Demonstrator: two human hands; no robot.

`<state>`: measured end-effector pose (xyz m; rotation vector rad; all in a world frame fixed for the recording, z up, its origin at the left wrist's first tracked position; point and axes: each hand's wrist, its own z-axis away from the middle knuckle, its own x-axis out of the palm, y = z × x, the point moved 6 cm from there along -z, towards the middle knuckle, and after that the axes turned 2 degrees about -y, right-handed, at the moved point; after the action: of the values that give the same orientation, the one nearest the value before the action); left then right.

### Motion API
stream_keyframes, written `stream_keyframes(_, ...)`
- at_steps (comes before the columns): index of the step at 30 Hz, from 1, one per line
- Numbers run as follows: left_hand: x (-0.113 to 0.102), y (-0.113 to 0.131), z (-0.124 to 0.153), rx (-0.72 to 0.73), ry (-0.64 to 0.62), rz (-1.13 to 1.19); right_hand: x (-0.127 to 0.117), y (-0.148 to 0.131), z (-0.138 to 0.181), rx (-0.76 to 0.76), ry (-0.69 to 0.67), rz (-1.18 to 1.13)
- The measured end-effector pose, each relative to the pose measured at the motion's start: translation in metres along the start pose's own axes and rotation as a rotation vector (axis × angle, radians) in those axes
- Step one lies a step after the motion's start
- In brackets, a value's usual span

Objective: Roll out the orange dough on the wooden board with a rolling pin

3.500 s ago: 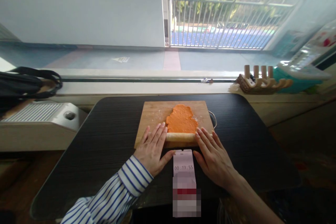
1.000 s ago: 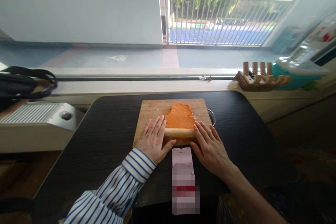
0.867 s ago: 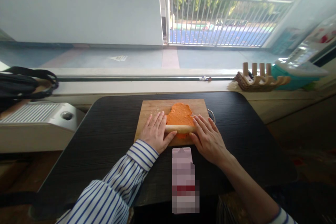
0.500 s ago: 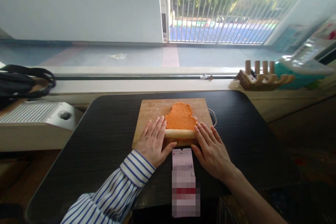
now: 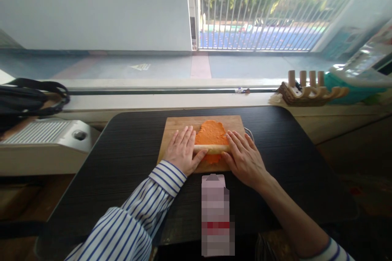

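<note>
A pale wooden rolling pin [image 5: 211, 149] lies crosswise on a sheet of orange dough [image 5: 211, 130], which shows on both its far and near sides. My left hand [image 5: 183, 151] presses flat over the pin's left end, open, fingers stretched forward and thumb on the near side. Over the right end rests my right hand [image 5: 244, 158], also open and palm down, its fingers reaching past the pin. Both pin ends are hidden under the hands. Beneath the dough is a wooden cutting board [image 5: 173, 124] with a metal handle at its right.
The board stands on a black table [image 5: 122, 151] with rounded corners. A phone [image 5: 216, 212], partly blurred out, lies in front of the board. Beyond the table runs a windowsill [image 5: 153, 101] with a wooden rack [image 5: 306, 91] at right. A black bag [image 5: 27, 98] sits at left.
Both hands and the rolling pin have moved forward, away from me. A strip of orange dough now shows on the near side of the pin. The view has shifted slightly.
</note>
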<state>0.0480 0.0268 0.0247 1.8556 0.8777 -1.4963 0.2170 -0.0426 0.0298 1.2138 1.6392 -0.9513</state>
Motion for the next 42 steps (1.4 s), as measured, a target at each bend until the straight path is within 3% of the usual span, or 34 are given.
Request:
stream_keyframes(22,0.009,-0.017,-0.042,-0.111,-0.152,-0.002,0.008,0.019,-0.04,0.081,-0.084,0.019)
stream_keyframes(42,0.012,-0.026,-0.063,-0.155,-0.212,0.041,0.014,0.031,-0.062,0.096,-0.062,-0.022)
